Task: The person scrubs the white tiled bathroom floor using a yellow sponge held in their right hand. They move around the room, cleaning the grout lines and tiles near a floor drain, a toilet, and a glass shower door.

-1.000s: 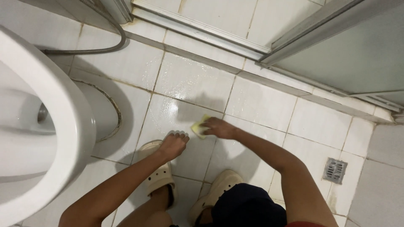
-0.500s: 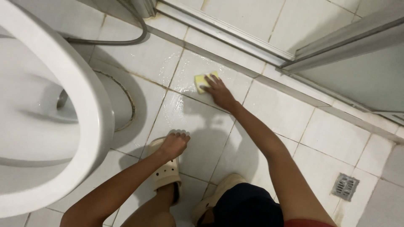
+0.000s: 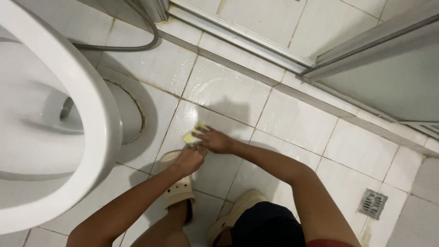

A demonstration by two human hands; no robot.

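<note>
Pulled back toward the person's feet, the small yellow rectangular sponge [image 3: 192, 136] now sits on the wet white floor tile [image 3: 228, 91] just in front of the pale rubber clog [image 3: 177, 185], where half a second ago it was out near the grey metal shower door track [image 3: 256, 43]. The right hand [image 3: 215, 140] lies flat over the sponge's near edge, fingers pressed together and bearing down on it, which looks like the grip one uses for scrubbing rather than lifting. The left hand [image 3: 190, 159] has stayed by the clog; its fingers are curled and its tips rest on the tile, touching or nearly touching the right hand, seemingly propping the crouched body. Whether it grips anything I cannot tell.

Only part of the sponge shows beyond the fingers. Its long axis seems to run diagonally, from the lower left toward the upper right, with the exposed corner pointing toward the white ceramic toilet bowl [image 3: 55, 137]. A grey flexible hose [image 3: 137, 43] curls behind the toilet, and a square metal floor drain [image 3: 372, 203] sits well apart at the right.
</note>
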